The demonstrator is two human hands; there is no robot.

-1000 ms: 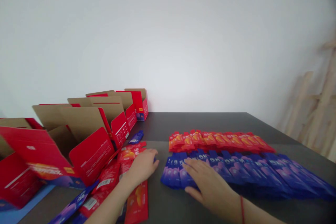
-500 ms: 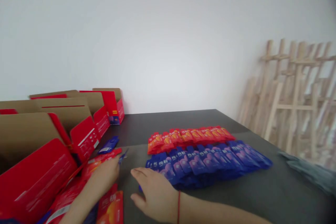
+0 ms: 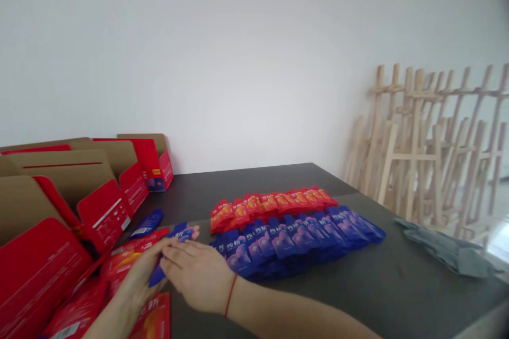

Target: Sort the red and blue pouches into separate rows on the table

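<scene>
A blue pouch (image 3: 180, 234) sticks out between my two hands at the lower left of the dark table (image 3: 246, 185). My left hand (image 3: 143, 271) grips it from below, fingers closed around it. My right hand (image 3: 196, 273), with a red string at the wrist, lies over the same pouch with its fingers pressed on it. Just right of my hands runs a row of overlapping blue pouches (image 3: 302, 235), and behind it a row of red-orange pouches (image 3: 270, 204). Loose red pouches (image 3: 131, 254) lie under my left arm.
Several open red cardboard boxes (image 3: 103, 212) stand along the left edge, one more blue pouch (image 3: 146, 222) lying beside them. Grey folded material (image 3: 449, 249) rests at the table's right corner. Wooden easels (image 3: 429, 153) lean on the wall at the right.
The view swung right, bringing the easels in. My right hand left the blue row and came leftward to join my left hand on a blue pouch.
</scene>
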